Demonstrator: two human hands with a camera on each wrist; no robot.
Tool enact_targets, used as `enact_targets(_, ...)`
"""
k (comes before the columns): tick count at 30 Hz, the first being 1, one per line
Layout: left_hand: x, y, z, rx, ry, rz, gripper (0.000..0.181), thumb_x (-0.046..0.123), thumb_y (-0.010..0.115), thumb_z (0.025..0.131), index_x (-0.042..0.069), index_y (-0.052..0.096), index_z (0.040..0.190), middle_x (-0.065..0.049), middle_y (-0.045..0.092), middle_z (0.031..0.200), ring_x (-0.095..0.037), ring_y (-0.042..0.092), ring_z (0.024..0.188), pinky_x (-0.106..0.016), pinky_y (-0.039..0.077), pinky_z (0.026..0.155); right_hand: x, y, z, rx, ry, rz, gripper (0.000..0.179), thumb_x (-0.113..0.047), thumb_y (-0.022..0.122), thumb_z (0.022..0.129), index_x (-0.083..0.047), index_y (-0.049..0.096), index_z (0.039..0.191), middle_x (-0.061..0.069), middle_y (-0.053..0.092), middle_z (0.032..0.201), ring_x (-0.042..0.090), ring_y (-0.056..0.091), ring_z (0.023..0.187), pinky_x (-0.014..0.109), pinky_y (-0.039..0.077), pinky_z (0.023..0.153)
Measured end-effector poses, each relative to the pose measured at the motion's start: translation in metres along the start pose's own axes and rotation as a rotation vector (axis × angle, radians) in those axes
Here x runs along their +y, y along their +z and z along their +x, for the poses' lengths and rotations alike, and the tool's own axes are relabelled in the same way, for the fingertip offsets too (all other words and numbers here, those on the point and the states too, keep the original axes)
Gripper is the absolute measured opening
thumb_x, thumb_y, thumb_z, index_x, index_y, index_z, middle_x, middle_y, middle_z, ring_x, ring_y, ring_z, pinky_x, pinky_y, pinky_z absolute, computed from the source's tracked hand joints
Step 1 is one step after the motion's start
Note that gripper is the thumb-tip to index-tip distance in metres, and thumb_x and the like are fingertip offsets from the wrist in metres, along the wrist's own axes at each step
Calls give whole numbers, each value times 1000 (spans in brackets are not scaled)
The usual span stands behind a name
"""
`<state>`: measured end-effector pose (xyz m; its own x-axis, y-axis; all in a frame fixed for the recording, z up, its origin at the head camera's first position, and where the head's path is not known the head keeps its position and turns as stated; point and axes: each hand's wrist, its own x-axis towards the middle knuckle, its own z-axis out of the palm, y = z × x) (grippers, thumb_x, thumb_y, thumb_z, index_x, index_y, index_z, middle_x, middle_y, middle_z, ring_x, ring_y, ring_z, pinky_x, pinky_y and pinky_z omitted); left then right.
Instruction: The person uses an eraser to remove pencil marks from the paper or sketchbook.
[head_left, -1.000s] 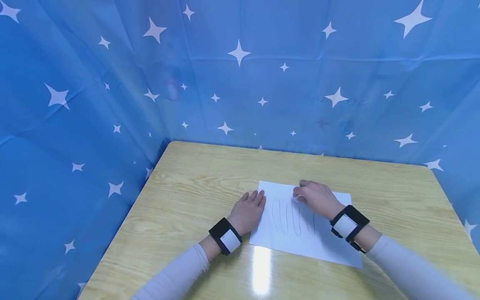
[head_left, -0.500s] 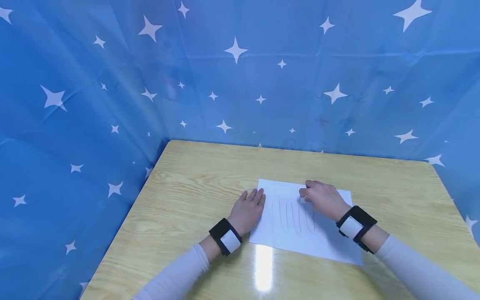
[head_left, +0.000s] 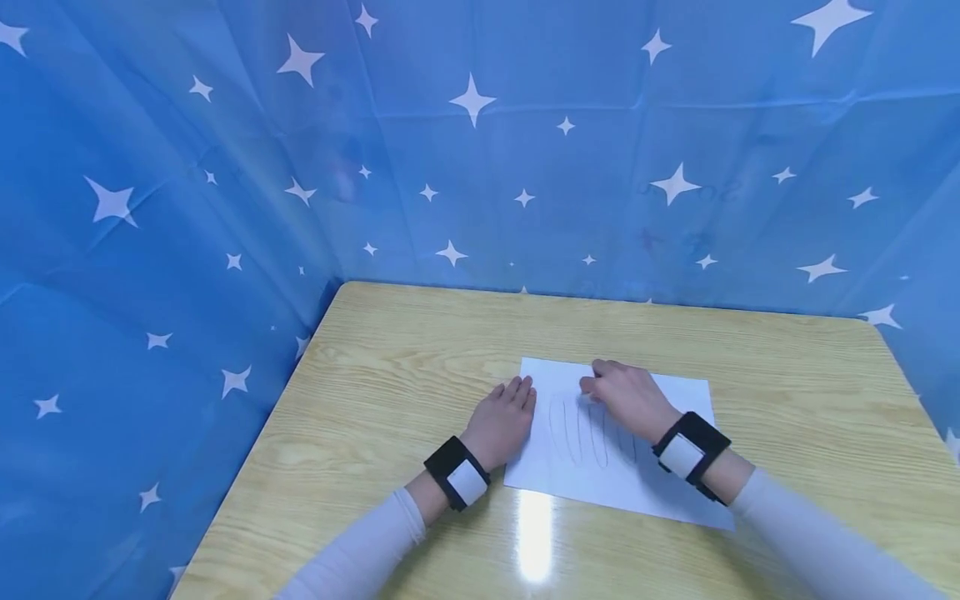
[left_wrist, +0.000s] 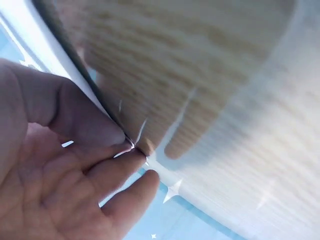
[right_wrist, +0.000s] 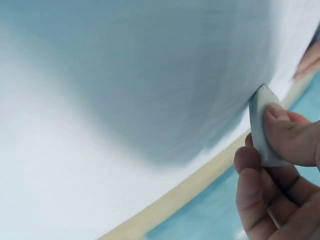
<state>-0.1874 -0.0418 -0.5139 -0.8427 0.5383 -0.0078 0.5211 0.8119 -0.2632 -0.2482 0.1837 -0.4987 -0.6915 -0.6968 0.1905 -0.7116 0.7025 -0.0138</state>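
Note:
A white sheet of paper (head_left: 540, 454) lies on the table, marked with long, wavy pencil-like lines (head_left: 578, 433). My left hand (head_left: 501, 422) rests with its fingers extended at the sheet's left edge; the left wrist view shows its fingertips at the tabletop. Over the upper middle of the sheet is my right hand (head_left: 632, 402). Between its thumb and fingers it pinches a whitish eraser (right_wrist: 257, 122), whose dark-smudged tip meets the paper in the right wrist view. From the head view the eraser is mostly hidden by the fingers, close to the upper ends of the lines.
The wood-grain table (head_left: 390, 358) extends around the sheet, with a bright light reflection (head_left: 535, 537) in front of it. A blue curtain (head_left: 420, 67) with white stars hangs behind and to the left. Both wrists wear black straps (head_left: 692, 457).
My right hand shifted right across the sheet with the eraser, then came back left. My left hand stays at the sheet's left edge. The head view has shifted slightly.

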Motion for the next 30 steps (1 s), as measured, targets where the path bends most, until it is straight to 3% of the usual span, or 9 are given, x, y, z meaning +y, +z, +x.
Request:
enact_targets(3, -5, -3, -4, 3, -10, 2, 39, 16, 40, 100, 5, 54, 136, -13, 50, 144, -26, 42, 131, -39, 50, 98, 20, -6, -22, -24, 67, 24, 15, -11, 78, 76, -15, 76, 91, 2, 56, 70, 12, 44, 56, 26, 39, 46)
enact_targets(6, -9, -6, -6, -15, -14, -17, 40, 15, 41, 100, 4, 53, 136, -13, 49, 144, -26, 41, 131, -39, 51, 96, 24, -12, -24, -54, 96, 67, 15, -7, 79, 74, -15, 75, 86, 1, 57, 70, 11, 46, 58, 27, 43, 47)
enact_targets(10, -10, -7, -3, -39, -7, -51, 41, 15, 44, 98, 3, 52, 137, -14, 48, 145, -27, 41, 131, -40, 51, 97, 2, -16, 6, -69, 93, 125, 13, -10, 78, 77, -16, 75, 88, -1, 61, 75, 11, 53, 63, 31, 51, 54)
enact_targets(13, -6, -5, 2, -53, 3, -67, 42, 16, 44, 98, 3, 51, 138, -15, 46, 146, -28, 40, 132, -40, 50, 97, -19, -9, 30, -61, 45, 117, 14, -13, 76, 80, -17, 75, 93, 0, 62, 78, 11, 55, 66, 31, 53, 57)
enact_targets(15, -3, -4, 5, -57, 11, -74, 42, 16, 43, 99, 4, 51, 138, -15, 46, 147, -28, 40, 132, -40, 50, 97, -26, -2, 36, -61, 9, 82, 14, -14, 74, 82, -17, 75, 95, 1, 61, 78, 11, 54, 64, 31, 52, 55)
enact_targets(18, 2, -4, 7, -55, 20, -62, 40, 15, 41, 100, 5, 52, 138, -14, 46, 146, -26, 40, 132, -38, 51, 97, -21, 0, 27, -61, -8, 34, 16, -13, 73, 82, -16, 75, 97, 4, 61, 78, 12, 52, 62, 31, 51, 52)
enact_targets(25, -2, -4, 4, -27, 12, -12, 39, 11, 40, 101, 7, 53, 137, -12, 48, 145, -25, 41, 131, -37, 52, 95, 26, -17, -25, -81, 54, -10, 15, -9, 78, 76, -15, 75, 90, 4, 59, 71, 11, 47, 56, 29, 45, 47)
enact_targets(27, -4, -4, 3, -37, 12, -22, 39, 10, 40, 101, 6, 52, 138, -12, 47, 146, -26, 40, 132, -38, 52, 95, 32, -22, -29, -98, 64, 10, 13, -7, 79, 74, -15, 74, 84, 2, 59, 69, 11, 46, 56, 29, 44, 46)
enact_targets(30, -5, -4, 2, -53, 15, -40, 40, 9, 40, 100, 6, 51, 138, -13, 45, 147, -26, 39, 132, -38, 51, 96, 25, -23, -16, -114, 72, 87, 10, -9, 78, 76, -16, 74, 83, -1, 61, 72, 10, 50, 59, 30, 48, 50)
